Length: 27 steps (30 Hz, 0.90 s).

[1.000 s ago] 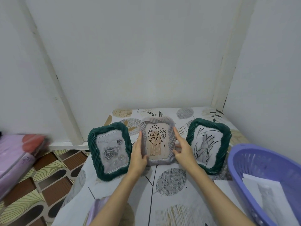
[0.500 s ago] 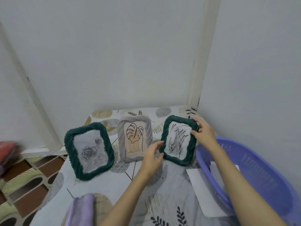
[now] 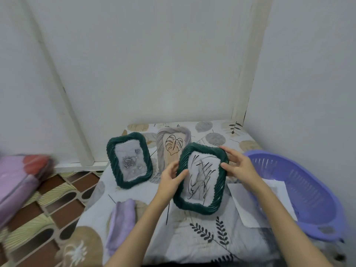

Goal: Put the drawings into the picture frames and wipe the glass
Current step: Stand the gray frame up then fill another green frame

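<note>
Your left hand and right hand hold the lined frame between them, lifted and tilted over the table at centre. Left thumb lies on the glass at the frame's 9 o'clock edge, fingers curled behind. Right thumb presses the 3 o'clock edge, fingers spread over the top corner. Rose frame stands at 10 o'clock from it; leaf frame at 12 o'clock, partly behind it. Cloth lies at 8 o'clock. Basket with paper at 3 o'clock.
</note>
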Motion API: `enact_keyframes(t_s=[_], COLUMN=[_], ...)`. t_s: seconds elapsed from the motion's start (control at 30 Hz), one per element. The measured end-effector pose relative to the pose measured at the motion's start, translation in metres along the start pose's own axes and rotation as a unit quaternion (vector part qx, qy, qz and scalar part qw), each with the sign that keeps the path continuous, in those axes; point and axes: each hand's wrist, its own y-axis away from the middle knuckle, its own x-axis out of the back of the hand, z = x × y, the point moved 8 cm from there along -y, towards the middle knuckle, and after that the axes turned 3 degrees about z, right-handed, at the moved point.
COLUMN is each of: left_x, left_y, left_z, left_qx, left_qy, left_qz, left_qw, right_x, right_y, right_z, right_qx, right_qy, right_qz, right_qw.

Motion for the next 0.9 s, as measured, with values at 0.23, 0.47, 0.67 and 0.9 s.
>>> enact_keyframes(t_s=[0.23,0.47,0.67,0.9], left_x=[0.036,0.020,0.011,0.049], left_y=[0.049,0.088,0.098,0.069], left_z=[0.001,0.032,0.045,0.034], left_qx=[-0.024,-0.164,-0.194,-0.112], left_qy=[-0.003,-0.137,-0.110,-0.107], left_qz=[0.084,0.084,0.050,0.141], left_qw=[0.996,0.973,0.974,0.978], right_x=[-0.037,-0.090,-0.054,-0.046], right_y=[0.039,0.064,0.070,0.061], right_z=[-0.007,-0.036,-0.041,-0.020], right_qx=[0.067,0.096,0.100,0.063], right_qy=[0.174,0.154,0.121,0.069], right_qz=[0.094,0.019,0.088,0.007], right_qw=[0.978,0.983,0.984,0.996])
